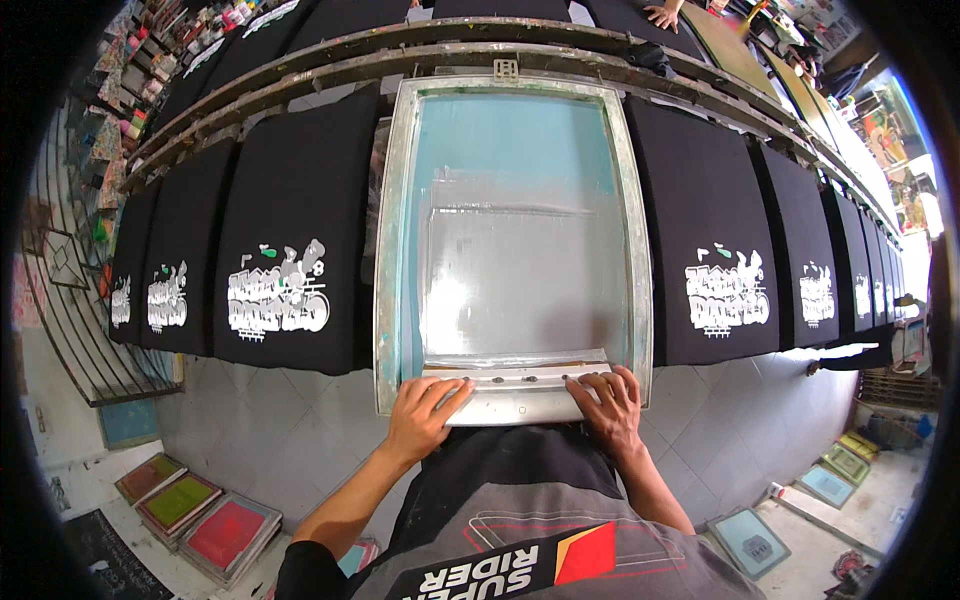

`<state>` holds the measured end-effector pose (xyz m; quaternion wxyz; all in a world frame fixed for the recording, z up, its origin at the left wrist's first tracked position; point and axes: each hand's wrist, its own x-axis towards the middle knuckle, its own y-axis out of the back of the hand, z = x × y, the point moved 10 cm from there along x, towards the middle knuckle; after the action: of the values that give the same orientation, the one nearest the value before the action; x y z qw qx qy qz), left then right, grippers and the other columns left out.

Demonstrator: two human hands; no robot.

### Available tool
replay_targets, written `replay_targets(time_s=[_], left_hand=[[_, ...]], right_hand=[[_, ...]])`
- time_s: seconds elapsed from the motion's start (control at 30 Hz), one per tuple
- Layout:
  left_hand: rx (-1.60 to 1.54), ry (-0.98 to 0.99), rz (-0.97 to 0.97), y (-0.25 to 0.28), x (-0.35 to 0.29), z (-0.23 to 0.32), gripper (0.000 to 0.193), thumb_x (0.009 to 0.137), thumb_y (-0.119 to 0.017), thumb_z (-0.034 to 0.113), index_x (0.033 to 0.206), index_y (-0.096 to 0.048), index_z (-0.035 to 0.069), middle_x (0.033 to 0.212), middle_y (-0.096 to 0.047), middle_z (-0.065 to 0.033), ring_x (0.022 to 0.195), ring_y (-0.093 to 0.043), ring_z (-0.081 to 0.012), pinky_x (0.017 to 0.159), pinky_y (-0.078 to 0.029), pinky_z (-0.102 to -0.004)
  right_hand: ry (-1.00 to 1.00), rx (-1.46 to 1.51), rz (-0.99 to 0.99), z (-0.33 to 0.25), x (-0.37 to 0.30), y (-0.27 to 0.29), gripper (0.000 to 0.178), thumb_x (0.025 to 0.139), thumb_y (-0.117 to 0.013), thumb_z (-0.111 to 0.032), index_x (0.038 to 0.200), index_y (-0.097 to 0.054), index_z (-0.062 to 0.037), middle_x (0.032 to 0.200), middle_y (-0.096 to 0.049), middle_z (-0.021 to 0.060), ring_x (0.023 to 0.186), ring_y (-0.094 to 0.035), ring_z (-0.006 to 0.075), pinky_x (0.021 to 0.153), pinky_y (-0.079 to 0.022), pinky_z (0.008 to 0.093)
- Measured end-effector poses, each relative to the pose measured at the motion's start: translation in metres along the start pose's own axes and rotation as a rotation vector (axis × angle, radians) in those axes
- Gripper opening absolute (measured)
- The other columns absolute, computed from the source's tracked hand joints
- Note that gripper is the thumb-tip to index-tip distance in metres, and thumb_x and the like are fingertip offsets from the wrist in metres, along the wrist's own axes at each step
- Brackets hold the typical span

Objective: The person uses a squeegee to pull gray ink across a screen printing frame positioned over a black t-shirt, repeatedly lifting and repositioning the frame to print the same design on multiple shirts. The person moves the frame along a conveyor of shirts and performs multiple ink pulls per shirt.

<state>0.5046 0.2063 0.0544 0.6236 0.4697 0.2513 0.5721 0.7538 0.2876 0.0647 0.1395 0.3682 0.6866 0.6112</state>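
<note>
To my left a row of black T-shirts (pixel 285 235) with white prints lies flat on the long desk (pixel 300 75), and the nearest one sits just beside the metal screen frame (pixel 392 250) in front of me. My left hand (pixel 425 410) rests on the left end of the squeegee (pixel 520 385), fingers (pixel 450 392) held close together and laid flat over its metal handle, thumb tucked at the near edge. The squeegee lies crosswise at the near end of the frame, its long axis running left to right, directly ahead of my body and just past my knuckles, with the pale blue mesh (pixel 510 200) stretching away from it. Both hands are equally near; each takes one end. My right hand (pixel 608 400) presses on the right end, fingers slightly spread and curled over the top of the handle. Further right, more printed black shirts (pixel 715 240) continue along the desk.
</note>
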Motion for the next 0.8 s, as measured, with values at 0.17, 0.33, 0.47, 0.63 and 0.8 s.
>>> replay_targets(time_s=[0.17,0.33,0.47,0.63,0.8], left_hand=[[-0.134,0.055,0.009,-0.001,-0.003,0.0,0.074,0.087,-0.089,0.031,0.151,-0.063,0.007,0.137,-0.066,-0.0122,0.122,-0.06,-0.0325,0.105,-0.046,-0.0494],[-0.127,0.454,0.387,0.028,-0.042,-0.055,0.074,0.096,-0.082,0.048,0.148,-0.06,0.001,0.129,-0.066,-0.0178,0.117,-0.062,-0.0357,0.101,-0.048,-0.0465],[-0.398,1.106,0.313,-0.004,-0.113,-0.138,0.064,0.105,-0.066,0.06,0.114,-0.071,-0.004,0.097,-0.068,-0.0159,0.095,-0.064,-0.0288,0.086,-0.049,-0.0417],[-0.581,1.28,0.329,-0.015,-0.116,-0.146,0.078,0.108,-0.056,0.069,0.071,-0.05,0.001,0.069,-0.041,-0.0017,0.072,-0.04,-0.0138,0.064,-0.035,-0.0375],[-0.685,1.237,0.283,0.008,-0.107,-0.145,0.074,0.107,-0.06,0.067,0.07,-0.045,0.005,0.07,-0.039,0.0002,0.071,-0.036,-0.0122,0.062,-0.029,-0.0364]], right_hand=[[-0.017,0.157,-0.192,0.001,-0.008,-0.009,0.075,0.075,-0.081,-0.017,0.148,-0.062,-0.0162,0.127,-0.065,0.0084,0.124,-0.061,0.0293,0.127,-0.036,0.0563],[-0.243,0.26,0.116,0.042,-0.035,0.015,0.085,0.07,-0.089,-0.024,0.148,-0.06,-0.0087,0.134,-0.062,0.0185,0.13,-0.059,0.0361,0.116,-0.043,0.0572],[-0.899,0.198,0.204,0.118,-0.066,0.0,0.071,0.098,-0.077,-0.039,0.151,-0.056,0.0026,0.137,-0.065,0.0277,0.13,-0.061,0.0459,0.111,-0.048,0.0527],[-1.161,0.485,-0.011,0.151,-0.059,-0.031,0.076,0.109,-0.059,-0.055,0.155,-0.053,0.0067,0.145,-0.064,0.0339,0.139,-0.061,0.0478,0.116,-0.047,0.0483],[-1.085,0.559,0.021,0.159,-0.056,-0.013,0.078,0.11,-0.058,-0.057,0.152,-0.056,0.0083,0.142,-0.067,0.0339,0.139,-0.063,0.0417,0.116,-0.047,0.046]])
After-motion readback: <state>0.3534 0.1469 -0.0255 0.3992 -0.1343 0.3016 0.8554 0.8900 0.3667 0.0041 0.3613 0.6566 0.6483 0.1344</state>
